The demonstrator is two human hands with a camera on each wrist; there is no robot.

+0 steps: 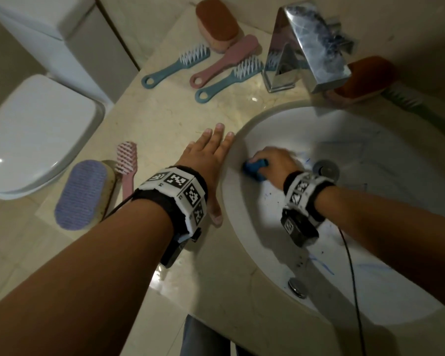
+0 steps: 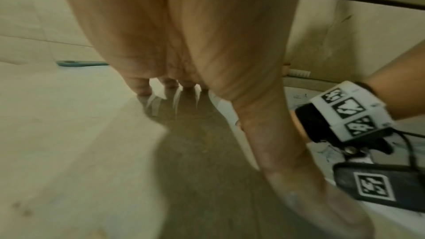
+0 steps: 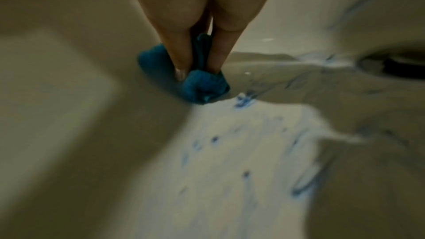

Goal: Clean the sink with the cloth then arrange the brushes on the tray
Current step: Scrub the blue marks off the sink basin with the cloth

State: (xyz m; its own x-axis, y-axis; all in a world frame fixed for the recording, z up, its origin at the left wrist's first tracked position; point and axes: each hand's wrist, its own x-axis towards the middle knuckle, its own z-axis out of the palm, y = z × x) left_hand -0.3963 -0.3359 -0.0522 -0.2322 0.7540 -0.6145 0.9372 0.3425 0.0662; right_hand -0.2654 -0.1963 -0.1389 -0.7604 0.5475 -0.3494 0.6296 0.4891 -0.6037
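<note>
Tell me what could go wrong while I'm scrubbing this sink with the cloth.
The blue cloth is bunched small in your right hand, so it may smear the blue marks rather than lift them. Marks on the near sink wall could get missed. The wrist cable hangs over the basin and may drag through them.

there's a white toilet (image 1: 34, 129) with its lid shut just off the desk's (image 1: 165, 116) left edge, and a chrome faucet (image 1: 306, 44) sitting at the far edge
</note>
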